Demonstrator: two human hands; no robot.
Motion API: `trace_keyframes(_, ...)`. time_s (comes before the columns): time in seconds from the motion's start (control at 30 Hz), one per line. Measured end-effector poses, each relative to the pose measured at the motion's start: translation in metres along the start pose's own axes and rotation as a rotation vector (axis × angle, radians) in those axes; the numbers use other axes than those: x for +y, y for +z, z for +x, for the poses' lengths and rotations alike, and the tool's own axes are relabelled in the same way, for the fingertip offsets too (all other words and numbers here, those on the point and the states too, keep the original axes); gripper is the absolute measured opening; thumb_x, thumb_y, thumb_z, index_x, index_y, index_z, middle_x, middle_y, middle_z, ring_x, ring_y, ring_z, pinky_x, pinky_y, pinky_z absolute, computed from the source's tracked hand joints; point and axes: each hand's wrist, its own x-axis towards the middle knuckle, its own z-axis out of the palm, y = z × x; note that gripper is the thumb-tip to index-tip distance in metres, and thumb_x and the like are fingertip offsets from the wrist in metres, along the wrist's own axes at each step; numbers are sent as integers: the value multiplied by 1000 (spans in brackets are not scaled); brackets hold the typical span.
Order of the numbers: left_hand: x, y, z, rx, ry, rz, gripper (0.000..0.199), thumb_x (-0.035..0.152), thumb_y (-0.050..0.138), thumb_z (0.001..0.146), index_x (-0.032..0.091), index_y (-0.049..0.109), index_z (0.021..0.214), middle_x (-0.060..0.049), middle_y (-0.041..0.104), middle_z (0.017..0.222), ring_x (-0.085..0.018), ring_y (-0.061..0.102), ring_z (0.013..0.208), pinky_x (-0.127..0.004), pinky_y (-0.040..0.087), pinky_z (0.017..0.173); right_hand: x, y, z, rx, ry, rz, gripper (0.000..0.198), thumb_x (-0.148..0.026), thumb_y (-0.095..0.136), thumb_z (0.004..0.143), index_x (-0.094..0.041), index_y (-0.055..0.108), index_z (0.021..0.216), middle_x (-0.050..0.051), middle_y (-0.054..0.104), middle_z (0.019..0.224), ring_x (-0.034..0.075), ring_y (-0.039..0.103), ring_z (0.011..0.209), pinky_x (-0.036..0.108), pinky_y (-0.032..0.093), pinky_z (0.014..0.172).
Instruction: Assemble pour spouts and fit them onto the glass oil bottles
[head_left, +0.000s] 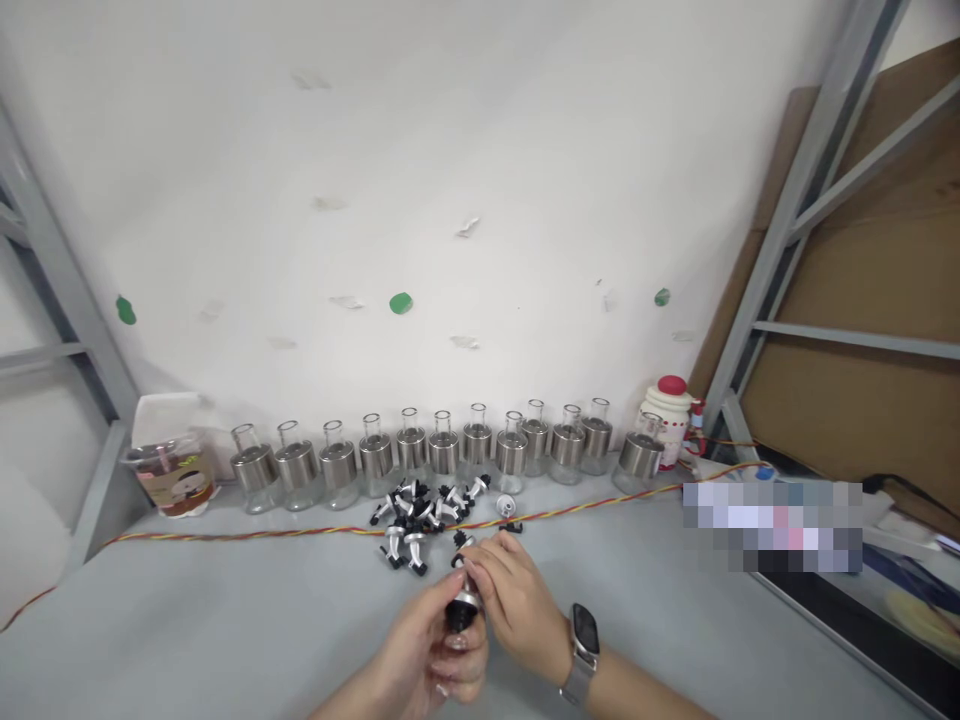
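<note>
A bottle pourer (462, 612) with a black ribbed stopper and a silver collar is gripped in my left hand (442, 650), its stopper towards me. My right hand (521, 605), a watch on its wrist, closes its fingers over the pourer's far, spout end, which they partly hide. Just beyond my fingers a black ribbed piece (460, 540) shows. Several silver and black pourers (426, 512) lie heaped ahead of my hands. To the right of the heap are a silver round part (505, 506) and a small black part (511, 527).
Along the white wall stands a row of several glass bottles (376, 455) with metal sleeves. A twisted red and yellow wire (292, 535) crosses the table (187, 620). A drink cup (172, 480) is at left; a red-topped white container (666, 415) is at right.
</note>
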Motion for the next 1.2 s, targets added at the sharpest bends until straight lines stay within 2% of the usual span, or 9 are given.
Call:
trace_keyframes(0.13,-3,4,1,37,47,15,52,64,48,68,18,37,48,10,23,35,-2,14,30,-20,10,37,0,2,-4,38,52,104,26,-14,27,89,-17,51,99,6,59,83,17,49,75,35,39,74)
trace_keyframes(0.23,-11,2,8,153,129,16,50,65,47,69,18,40,56,9,32,36,-2,21,27,-19,13,34,4,1,-4,69,45,94,25,-14,29,89,-17,50,103,6,60,86,17,49,79,35,39,76)
trace_keyframes(0.37,-23,-3,18,348,267,45,45,64,49,69,20,43,80,7,48,43,-4,29,24,-18,17,29,11,-4,0,58,-110,-67,23,-10,32,87,-15,51,98,6,62,83,17,49,71,36,38,70)
trace_keyframes(0.47,-30,-7,21,430,278,80,48,67,46,68,21,40,81,8,48,43,-5,33,24,-17,19,27,13,-6,3,44,-221,-211,20,-9,33,86,-13,52,89,6,63,77,16,48,64,37,36,68)
trace_keyframes(0.7,-25,0,10,421,288,529,41,60,48,73,21,41,82,10,43,43,-5,38,26,-14,22,25,5,-9,3,5,-256,-172,24,-14,28,87,-13,52,91,8,61,77,17,49,66,37,37,68)
trace_keyframes(0.97,-17,3,5,467,190,579,44,63,44,72,21,40,85,10,44,43,-6,37,28,-15,24,26,7,-2,-3,-47,-153,-47,28,-17,24,89,-16,51,81,7,58,73,17,45,64,35,38,65)
trace_keyframes(1.03,-17,3,2,430,142,615,42,62,42,74,21,39,83,9,45,44,-7,38,29,-15,26,27,9,-1,-3,-28,-49,-17,33,-20,22,90,-18,50,73,5,55,67,16,45,62,33,38,64)
trace_keyframes(1.13,-19,3,1,350,95,687,37,58,44,75,21,36,74,9,45,44,-5,38,31,-14,29,30,19,-9,2,56,299,70,39,-27,21,92,-19,44,62,1,49,59,14,46,60,28,38,62)
trace_keyframes(1.2,-22,0,3,337,141,685,36,55,46,76,22,35,73,10,43,43,-5,38,31,-14,31,31,32,-17,6,60,508,120,40,-33,23,91,-19,43,60,0,47,57,14,47,59,27,38,62)
